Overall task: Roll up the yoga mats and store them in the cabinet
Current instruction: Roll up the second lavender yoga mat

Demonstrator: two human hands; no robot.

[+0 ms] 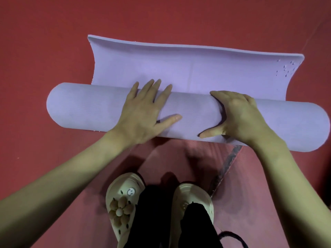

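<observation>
- The red floor [44,42] fills the whole view, a dull matte surface running to every edge.
- A pink mat [179,158] lies flat on it under the person's feet, paler than the floor; its right edge shows a dark, worn strip running diagonally.
- The purple yoga mat [179,68] lies across the middle of the view, on the floor beyond the pink mat. Most of it is wound into a thick roll that runs from left to right just ahead of the feet; the short unrolled remainder stretches away from the roll, its far edge curling up slightly. A cluster of small nicks marks the far right corner.
- Two bare forearms reach in from the bottom corners toward the roll.
- The left hand [145,111] lies palm-down on top of the roll, left of centre, fingers straight and spread, fingertips reaching the seam where roll meets flat part, thumb stretched out to the right.
- The right hand [240,115] presses on the roll right of centre, its fingers bent over the top of the roll and the thumb pointing left along the near side.
- Cream clogs [123,208] with a flower charm and a smiley charm stand on the pink mat, below dark trouser legs [161,221].
</observation>
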